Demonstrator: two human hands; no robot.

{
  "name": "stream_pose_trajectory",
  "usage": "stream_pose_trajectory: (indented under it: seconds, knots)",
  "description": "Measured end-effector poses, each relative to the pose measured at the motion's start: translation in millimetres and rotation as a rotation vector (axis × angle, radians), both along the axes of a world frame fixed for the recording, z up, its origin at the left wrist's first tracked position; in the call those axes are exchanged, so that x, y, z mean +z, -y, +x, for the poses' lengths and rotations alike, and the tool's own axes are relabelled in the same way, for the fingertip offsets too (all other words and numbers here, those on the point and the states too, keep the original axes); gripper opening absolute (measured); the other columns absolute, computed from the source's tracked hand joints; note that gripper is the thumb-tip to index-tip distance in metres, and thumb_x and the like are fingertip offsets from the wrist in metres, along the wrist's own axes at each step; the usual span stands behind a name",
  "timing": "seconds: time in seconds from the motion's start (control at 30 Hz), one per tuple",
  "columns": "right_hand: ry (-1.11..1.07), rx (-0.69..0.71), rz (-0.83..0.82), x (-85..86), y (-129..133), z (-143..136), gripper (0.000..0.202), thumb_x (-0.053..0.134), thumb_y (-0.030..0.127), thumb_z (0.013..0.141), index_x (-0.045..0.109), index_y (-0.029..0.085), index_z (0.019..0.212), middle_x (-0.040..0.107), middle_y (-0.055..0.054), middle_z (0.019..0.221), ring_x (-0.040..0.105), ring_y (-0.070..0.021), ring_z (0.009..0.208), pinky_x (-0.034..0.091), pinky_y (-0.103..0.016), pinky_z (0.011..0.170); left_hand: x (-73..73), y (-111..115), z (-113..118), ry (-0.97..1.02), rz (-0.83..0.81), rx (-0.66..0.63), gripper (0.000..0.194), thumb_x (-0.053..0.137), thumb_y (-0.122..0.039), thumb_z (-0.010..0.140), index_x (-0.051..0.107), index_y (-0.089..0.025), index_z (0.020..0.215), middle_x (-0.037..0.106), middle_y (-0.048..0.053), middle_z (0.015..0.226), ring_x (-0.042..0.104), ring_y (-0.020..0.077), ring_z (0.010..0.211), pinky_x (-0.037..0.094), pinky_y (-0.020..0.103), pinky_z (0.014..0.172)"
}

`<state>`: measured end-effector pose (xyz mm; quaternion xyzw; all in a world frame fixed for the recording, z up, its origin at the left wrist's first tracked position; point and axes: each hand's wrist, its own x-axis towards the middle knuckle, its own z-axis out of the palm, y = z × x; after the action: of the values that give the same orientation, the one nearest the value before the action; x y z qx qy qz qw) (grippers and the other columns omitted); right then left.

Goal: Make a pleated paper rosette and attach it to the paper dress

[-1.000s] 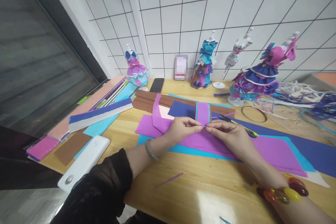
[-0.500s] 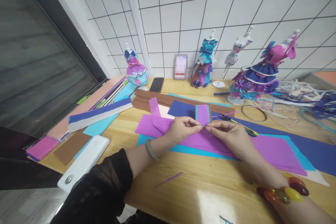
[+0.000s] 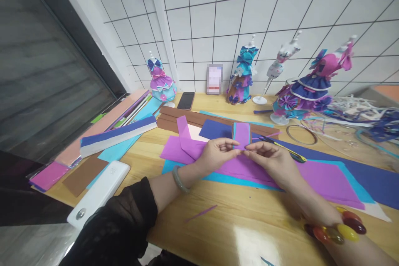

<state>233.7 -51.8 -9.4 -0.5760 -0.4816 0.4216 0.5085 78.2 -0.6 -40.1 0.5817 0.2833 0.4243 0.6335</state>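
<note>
A small purple paper piece [image 3: 242, 134] with blue and brown side edges stands up between my hands. My left hand [image 3: 220, 151] pinches its lower left corner between thumb and fingers. At the lower right corner, my right hand [image 3: 270, 158] pinches it the same way. Beneath both hands lies a long purple sheet [image 3: 330, 181] over a light blue sheet [image 3: 177, 167]. A folded purple strip [image 3: 184, 133] lies left of my left hand. Scissors [image 3: 288, 151] with yellow and black handles rest just beyond my right hand.
Dressed miniature mannequins [image 3: 245, 75] and a bare patterned one [image 3: 277, 64] stand along the wall. A dark phone [image 3: 186, 101] lies behind brown paper [image 3: 168, 120]. On the left are a white power bank [image 3: 99, 193] and paper sheets; tangled strips [image 3: 358, 108] are at right.
The fingertips have moved slightly apart, and more of the small purple piece shows between them. It has shifted slightly to the right. Both hands still pinch it.
</note>
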Motion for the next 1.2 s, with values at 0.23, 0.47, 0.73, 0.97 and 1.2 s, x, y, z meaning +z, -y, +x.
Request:
stream_pose_trajectory:
  seconds: [0.23, 0.47, 0.73, 0.97, 1.2]
  knots:
    - [0.015, 0.059, 0.024, -5.6, -2, 3, 0.032, 0.074, 0.038, 0.055, 0.067, 0.018, 0.078, 0.065, -0.003, 0.07, 0.058, -0.014, 0.063, 0.048, -0.027, 0.062, 0.2, 0, 0, -0.087, 0.058, 0.01, 0.037, 0.068, -0.03, 0.062, 0.063, -0.013, 0.094, 0.05, -0.002, 0.06, 0.042, 0.0049, 0.056, 0.035, 0.02, 0.055]
    - [0.092, 0.105, 0.085, -8.7, -2, 0, 0.032, 0.069, 0.043, 0.061, 0.067, 0.018, 0.081, 0.066, -0.004, 0.075, 0.058, -0.0156, 0.065, 0.047, -0.029, 0.061, 9.5, 2, -3, -0.122, 0.078, 0.02, 0.027, 0.066, -0.028, 0.064, 0.065, -0.012, 0.086, 0.043, -0.004, 0.056, 0.037, 0.0038, 0.052, 0.03, 0.018, 0.05]
    - [0.183, 0.118, 0.149, -15.6, -4, 5, 0.029, 0.066, 0.039, 0.067, 0.066, 0.016, 0.084, 0.06, 0.0, 0.062, 0.053, -0.0129, 0.057, 0.045, -0.027, 0.055, 6.0, 1, -3, -0.146, 0.108, 0.025, 0.027, 0.065, -0.031, 0.065, 0.065, -0.012, 0.086, 0.064, 0.006, 0.08, 0.056, 0.0121, 0.072, 0.044, 0.024, 0.067]
    - [0.363, 0.119, 0.296, -15.0, -4, 7, 0.019, 0.062, 0.033, 0.072, 0.07, 0.021, 0.085, 0.067, -0.006, 0.079, 0.06, -0.0186, 0.074, 0.048, -0.033, 0.067, 4.3, 1, -3, -0.181, 0.13, 0.024, 0.029, 0.064, -0.032, 0.067, 0.064, -0.012, 0.088, 0.066, 0.008, 0.087, 0.06, 0.0155, 0.079, 0.046, 0.027, 0.073]
    - [0.465, 0.131, 0.416, -18.1, -5, 9, 0.017, 0.058, 0.027, 0.076, 0.07, 0.024, 0.088, 0.067, -0.006, 0.082, 0.061, -0.0183, 0.074, 0.049, -0.034, 0.069, -4.3, -3, -3, -0.2, 0.158, 0.048, 0.03, 0.063, -0.033, 0.068, 0.064, -0.012, 0.089, 0.067, 0.009, 0.087, 0.061, 0.0159, 0.079, 0.047, 0.027, 0.074]
